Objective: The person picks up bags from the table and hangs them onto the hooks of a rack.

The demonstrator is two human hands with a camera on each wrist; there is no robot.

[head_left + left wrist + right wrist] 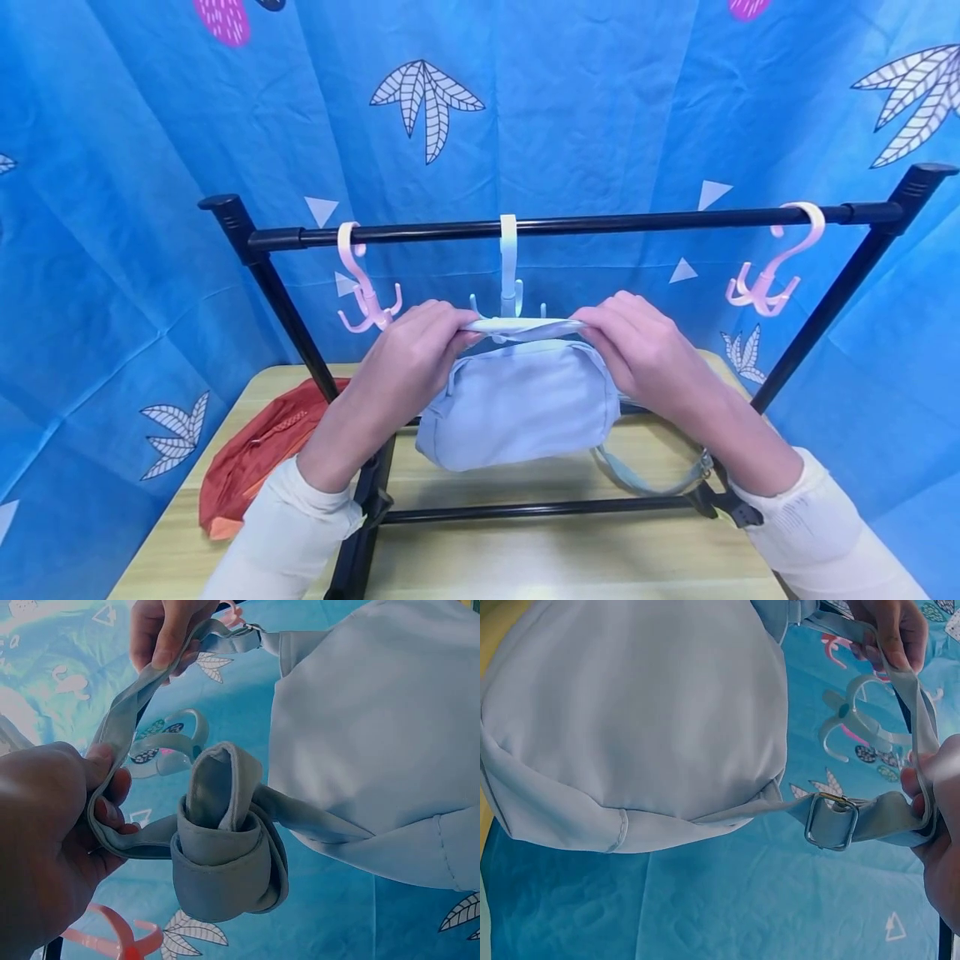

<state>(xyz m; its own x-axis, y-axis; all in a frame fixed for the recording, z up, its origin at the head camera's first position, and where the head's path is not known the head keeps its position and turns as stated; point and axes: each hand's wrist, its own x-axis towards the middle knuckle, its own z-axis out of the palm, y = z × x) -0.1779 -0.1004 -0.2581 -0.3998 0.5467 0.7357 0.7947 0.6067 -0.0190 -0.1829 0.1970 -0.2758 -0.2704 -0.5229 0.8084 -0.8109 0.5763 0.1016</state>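
A pale blue-grey bag [525, 404] hangs in the air below its strap [525, 327], which both hands pinch, one at each side. My left hand [408, 362] grips the strap at the left; in the left wrist view the left hand [52, 832] has curled fingers around it, beside a rolled, knotted part of the strap [225, 862]. My right hand [652, 354] pinches the right part, and the right wrist view shows a metal buckle [832, 821] close to the right hand [941, 832]. Just behind the strap is a pale blue hook [508, 258] on the rail.
A black rack's top rail [637, 222] carries pink hooks at left [363, 283] and right [780, 267]. A red-orange bag [258, 442] lies on the wooden table [570, 558] at the left. A lower bar [525, 510] crosses the rack; a blue patterned curtain [585, 100] stands behind.
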